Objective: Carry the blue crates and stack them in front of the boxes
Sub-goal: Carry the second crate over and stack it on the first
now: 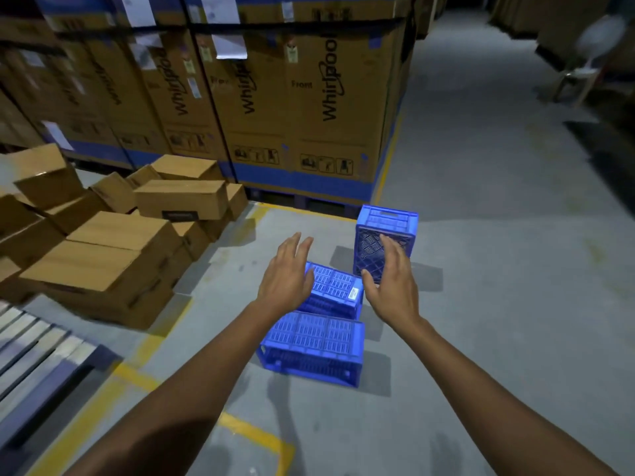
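Observation:
Three blue plastic crates lie on the grey floor. The nearest crate point(314, 347) rests upside down, a second crate point(335, 292) lies just behind it, and a third crate point(385, 235) stands on its end farther back. My left hand point(287, 278) and my right hand point(391, 283) are stretched out above the middle crate, fingers spread, holding nothing. Tall brown cardboard boxes point(302, 108) with blue bases form a wall behind the crates.
A heap of smaller cardboard boxes point(113, 242) fills the left side. A slatted pallet point(37, 352) lies at the lower left. Yellow floor lines point(254, 434) mark the bay. An aisle point(481, 132) runs along the right, with a white fan point(594, 42) at its far end.

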